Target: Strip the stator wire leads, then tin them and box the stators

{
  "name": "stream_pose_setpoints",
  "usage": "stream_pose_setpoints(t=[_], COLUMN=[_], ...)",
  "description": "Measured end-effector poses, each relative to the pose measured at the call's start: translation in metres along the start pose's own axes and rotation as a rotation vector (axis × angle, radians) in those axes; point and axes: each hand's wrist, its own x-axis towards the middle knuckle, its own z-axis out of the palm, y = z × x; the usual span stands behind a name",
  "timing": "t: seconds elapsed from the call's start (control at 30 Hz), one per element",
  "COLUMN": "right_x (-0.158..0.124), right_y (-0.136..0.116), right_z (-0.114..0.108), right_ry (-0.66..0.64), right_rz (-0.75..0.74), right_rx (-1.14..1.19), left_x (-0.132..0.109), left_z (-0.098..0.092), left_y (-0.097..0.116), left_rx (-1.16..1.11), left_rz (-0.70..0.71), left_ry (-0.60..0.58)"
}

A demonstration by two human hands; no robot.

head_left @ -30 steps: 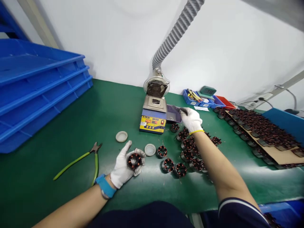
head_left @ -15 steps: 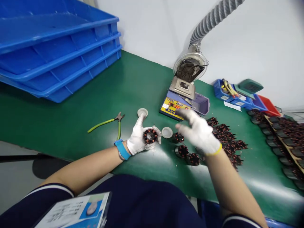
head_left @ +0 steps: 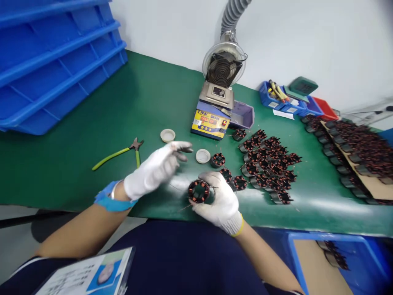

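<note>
My right hand [head_left: 218, 200], in a white glove with a yellow cuff, grips a wire-wound motor stator [head_left: 192, 191] by its side above the front of the bench. The stator's copper-and-black ring faces up, and thin wire ends stick out of it. Left of it, my gloved left hand [head_left: 155, 170] is in the air with its fingers apart, holding nothing; it is slightly blurred. Just past the hands sit two small round white dishes, a left dish [head_left: 167, 135] and a right dish [head_left: 203, 156]. Another stator [head_left: 217, 160] stands beside the right dish.
Green-handled cutters [head_left: 118, 155] lie at left. Blue crates [head_left: 61, 69] are stacked behind. A yellow-fronted solder pot [head_left: 210, 123] stands under an exhaust hose [head_left: 232, 18]. Rows of stators [head_left: 267, 162] fill the right side, near small bins [head_left: 270, 98]. A blue crate [head_left: 362, 254] sits below the edge.
The stator my left hand held is no longer there; that hand has opened and drawn back left. My right hand has come down leftward and now holds a stator. The view has shifted right.
</note>
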Motion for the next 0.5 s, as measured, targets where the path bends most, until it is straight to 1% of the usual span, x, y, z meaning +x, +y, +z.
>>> stream_pose_setpoints(t=[0.07,0.1,0.13,0.23,0.3,0.37,0.43,0.5], right_x=[-0.003,-0.004,-0.004,-0.005,-0.006,-0.008,-0.01,-0.011], right_y=[0.003,0.005,0.007,0.012,0.015,0.02,0.027,0.035], right_z=[0.002,0.004,0.006,0.011,0.014,0.016,0.017,0.015], right_ry=[-0.033,-0.046,-0.042,0.031,0.06,0.071,0.104,0.145], right_rz=[0.046,0.053,0.052,0.013,0.015,0.066,0.158,0.267], right_rx=[-0.052,-0.077,-0.094,-0.085,-0.074,-0.074,-0.087,-0.114], left_x=[-0.012,-0.017,-0.019,-0.019,-0.017,-0.02,-0.029,-0.042], left_z=[0.007,0.01,0.013,0.013,0.009,0.002,-0.008,-0.019], left_y=[0.0,-0.004,-0.009,-0.025,-0.027,-0.021,-0.007,0.008], left_rx=[0.257,0.377,0.477,0.732,0.855,0.918,0.928,0.866], left_rz=[0.143,0.174,0.174,0.088,0.049,0.039,-0.044,-0.139], left_ry=[-0.073,-0.094,-0.087,-0.044,-0.054,-0.104,-0.219,-0.342])
